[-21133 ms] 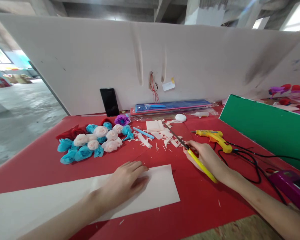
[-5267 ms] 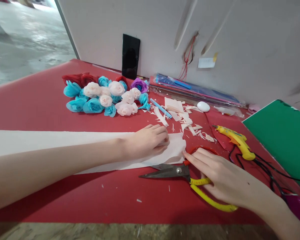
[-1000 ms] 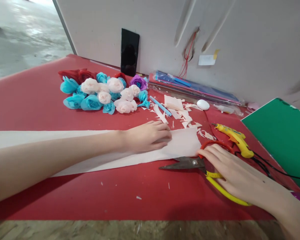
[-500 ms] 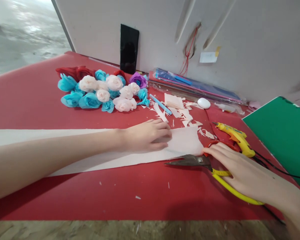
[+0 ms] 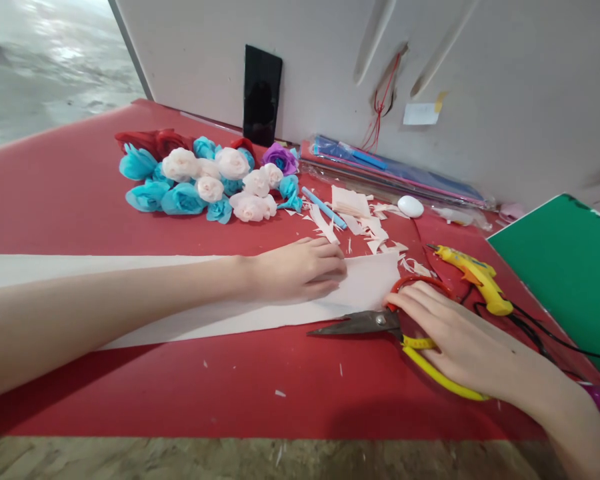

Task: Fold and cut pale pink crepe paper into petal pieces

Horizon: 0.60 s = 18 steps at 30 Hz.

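Two hands mid-frame: left hand (image 5: 303, 270) rests, fingers loosely spread, on white paper (image 5: 365, 283); right hand (image 5: 447, 333) grips scissors (image 5: 373, 322), just nudged frame-left. Paper unshifted, no fresh cut visible.

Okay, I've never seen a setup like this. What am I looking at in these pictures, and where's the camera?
There's no machine here, just a person at work, filmed by one camera worn on their head, looking forward and down. Their bare left hand rests on a long white strip. Their right hand holds scissors with red and yellow handles. On the red surface beyond lie colorful artificial flowers, pale scraps, a blue pen-like stick and a yellow glue gun. A dark phone-like slab stands at the back.
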Tool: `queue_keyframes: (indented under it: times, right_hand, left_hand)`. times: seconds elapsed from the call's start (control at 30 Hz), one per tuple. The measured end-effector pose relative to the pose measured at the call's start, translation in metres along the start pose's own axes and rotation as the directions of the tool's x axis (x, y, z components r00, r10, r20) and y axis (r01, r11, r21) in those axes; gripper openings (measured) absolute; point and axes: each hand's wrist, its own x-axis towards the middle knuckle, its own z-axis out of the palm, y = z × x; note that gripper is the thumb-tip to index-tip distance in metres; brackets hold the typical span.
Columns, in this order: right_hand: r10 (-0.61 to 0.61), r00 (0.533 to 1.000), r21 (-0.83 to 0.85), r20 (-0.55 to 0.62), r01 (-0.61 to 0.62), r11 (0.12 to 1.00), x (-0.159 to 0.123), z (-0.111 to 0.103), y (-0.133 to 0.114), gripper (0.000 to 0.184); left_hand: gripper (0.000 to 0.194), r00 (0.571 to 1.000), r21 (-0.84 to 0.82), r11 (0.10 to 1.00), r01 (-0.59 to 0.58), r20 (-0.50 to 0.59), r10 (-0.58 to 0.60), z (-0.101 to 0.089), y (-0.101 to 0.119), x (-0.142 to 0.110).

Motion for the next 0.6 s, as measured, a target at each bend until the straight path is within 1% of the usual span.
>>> queue_keyframes:
  times: [0.17,0.3,0.47,0.6]
  right_hand:
    - [-0.036,0.999,0.016,-0.015,0.036,0.999,0.008,0.001,-0.005,0.043]
    - [-0.061,0.998,0.032,-0.018,0.061,0.998,0.015,0.003,-0.006,0.044]
    - [-0.086,0.996,0.054,-0.011,0.086,0.995,0.022,0.003,-0.008,0.042]
    - [-0.095,0.995,0.082,-0.028,0.097,0.992,0.023,0.002,-0.007,0.046]
  left_hand:
    - [0.023,1.000,0.005,1.000,-0.018,-0.012,0.018,0.000,0.000,0.000]
    - [0.023,1.000,0.010,1.000,-0.027,-0.015,0.027,0.001,0.000,0.000]
    - [0.023,1.000,0.018,1.000,-0.014,-0.014,0.014,0.002,0.000,0.001]
    - [0.022,1.000,0.024,1.000,-0.006,-0.006,0.006,0.001,0.001,0.001]
